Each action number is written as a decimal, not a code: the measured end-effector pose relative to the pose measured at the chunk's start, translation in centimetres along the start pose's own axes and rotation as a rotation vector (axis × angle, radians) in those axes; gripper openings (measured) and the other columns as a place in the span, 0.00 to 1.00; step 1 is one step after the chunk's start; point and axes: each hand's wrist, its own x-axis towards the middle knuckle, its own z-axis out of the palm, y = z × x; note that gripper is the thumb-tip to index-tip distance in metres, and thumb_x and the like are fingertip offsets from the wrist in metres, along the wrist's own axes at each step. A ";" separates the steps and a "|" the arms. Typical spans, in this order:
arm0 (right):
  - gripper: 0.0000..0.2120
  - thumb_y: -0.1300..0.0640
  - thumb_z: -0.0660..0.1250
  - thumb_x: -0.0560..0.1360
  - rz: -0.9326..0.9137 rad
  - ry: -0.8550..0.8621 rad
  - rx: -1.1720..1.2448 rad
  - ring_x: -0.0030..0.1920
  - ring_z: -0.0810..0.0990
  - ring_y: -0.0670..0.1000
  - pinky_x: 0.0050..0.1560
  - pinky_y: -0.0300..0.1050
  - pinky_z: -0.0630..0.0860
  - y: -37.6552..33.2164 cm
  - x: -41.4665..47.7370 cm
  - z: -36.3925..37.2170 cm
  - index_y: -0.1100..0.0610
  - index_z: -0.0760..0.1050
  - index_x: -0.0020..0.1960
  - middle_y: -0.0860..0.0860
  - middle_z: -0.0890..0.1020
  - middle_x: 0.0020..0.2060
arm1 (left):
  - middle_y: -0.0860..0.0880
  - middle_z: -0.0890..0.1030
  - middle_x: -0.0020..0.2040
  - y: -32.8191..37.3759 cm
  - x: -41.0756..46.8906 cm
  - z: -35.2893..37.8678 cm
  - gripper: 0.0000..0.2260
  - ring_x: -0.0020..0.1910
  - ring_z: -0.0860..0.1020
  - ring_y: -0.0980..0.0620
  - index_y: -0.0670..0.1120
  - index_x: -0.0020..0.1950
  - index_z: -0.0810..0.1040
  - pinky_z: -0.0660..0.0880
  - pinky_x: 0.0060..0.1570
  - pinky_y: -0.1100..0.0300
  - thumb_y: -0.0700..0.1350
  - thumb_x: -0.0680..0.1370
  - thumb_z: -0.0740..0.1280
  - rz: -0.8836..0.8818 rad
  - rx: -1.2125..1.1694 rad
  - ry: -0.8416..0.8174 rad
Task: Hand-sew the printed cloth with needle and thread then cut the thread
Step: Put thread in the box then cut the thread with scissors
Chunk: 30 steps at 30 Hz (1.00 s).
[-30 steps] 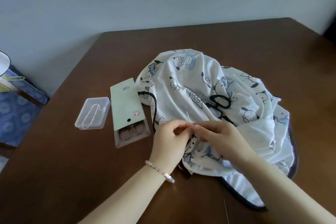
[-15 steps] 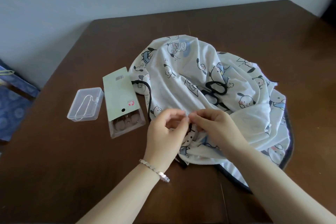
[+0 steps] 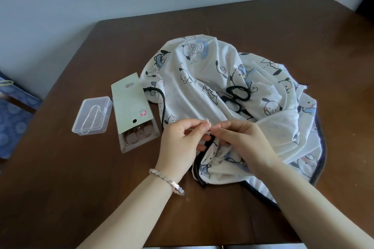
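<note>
A dark brown bench (image 3: 60, 198) stands against a pale wall. On it lies the crumpled printed cloth (image 3: 212, 66), its near edge gathered at both hands. The left hand (image 3: 180, 141) pinches a needle (image 3: 208, 122) at its fingertips. The right hand (image 3: 242, 139), fingertips meeting the left's, pinches a fold of the cloth. Black scissors (image 3: 236, 97) rest on the cloth just behind. Left of the cloth lie a green card pack (image 3: 131, 103) and a clear plastic box (image 3: 92, 115).
</note>
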 end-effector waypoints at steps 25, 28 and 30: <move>0.07 0.62 0.67 0.71 0.125 -0.042 0.201 0.26 0.73 0.44 0.29 0.32 0.73 0.7 0.1 -0.8 0.59 0.79 0.35 0.50 0.80 0.28 | 0.51 0.82 0.36 0.1 -0.4 -0.6 0.03 0.37 0.80 0.62 0.47 0.42 0.80 0.73 0.38 0.71 0.42 0.75 0.68 0.129 0.165 -0.092; 0.03 0.59 0.71 0.67 0.128 -0.096 0.067 0.25 0.74 0.43 0.29 0.32 0.74 -0.1 -0.3 -0.7 0.58 0.81 0.35 0.50 0.80 0.27 | 0.51 0.80 0.41 0.4 -0.3 -1.0 0.05 0.37 0.78 0.65 0.51 0.41 0.77 0.71 0.38 0.73 0.42 0.75 0.67 0.255 0.307 -0.072; 0.03 0.58 0.72 0.66 0.107 -0.127 -0.019 0.26 0.75 0.43 0.30 0.32 0.75 -0.6 -0.5 -0.5 0.58 0.82 0.37 0.50 0.81 0.27 | 0.52 0.78 0.44 0.4 0.0 -1.2 0.07 0.41 0.76 0.62 0.53 0.40 0.76 0.70 0.39 0.72 0.41 0.75 0.67 0.361 0.410 -0.073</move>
